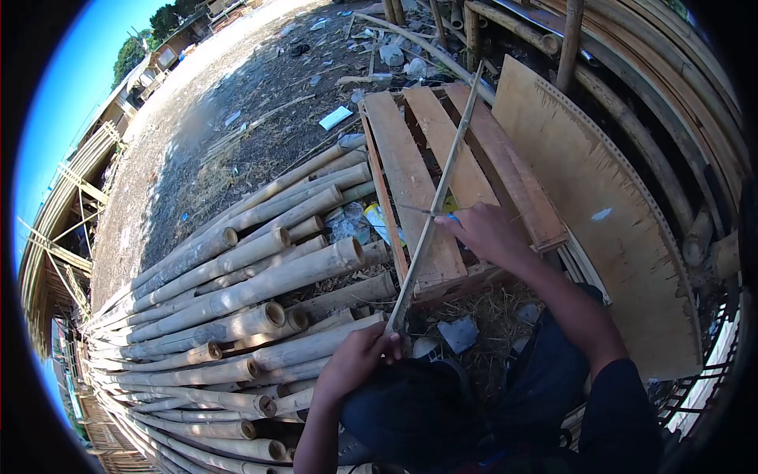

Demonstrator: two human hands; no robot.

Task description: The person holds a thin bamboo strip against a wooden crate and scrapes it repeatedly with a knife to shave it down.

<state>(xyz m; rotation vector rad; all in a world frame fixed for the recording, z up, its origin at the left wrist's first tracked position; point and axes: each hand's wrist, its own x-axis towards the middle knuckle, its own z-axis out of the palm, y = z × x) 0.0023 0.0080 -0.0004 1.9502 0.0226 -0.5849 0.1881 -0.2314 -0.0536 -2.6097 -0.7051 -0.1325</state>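
A long, narrow bamboo strip (446, 178) slants up and away from me across a slatted wooden pallet (395, 142). My left hand (355, 363) is closed around its near end, by my knee. My right hand (485, 233) is closed on what looks like a knife (416, 209), its thin dark blade lying across the strip about midway. The handle is mostly hidden by my fingers, with a bit of blue showing near them.
Many bamboo poles (308, 265) lie stacked on the left, cut ends toward me. A curved plywood sheet (584, 182) leans at right, before a rack of poles (632, 118). Litter and a white piece (335, 118) lie on the dirt ground.
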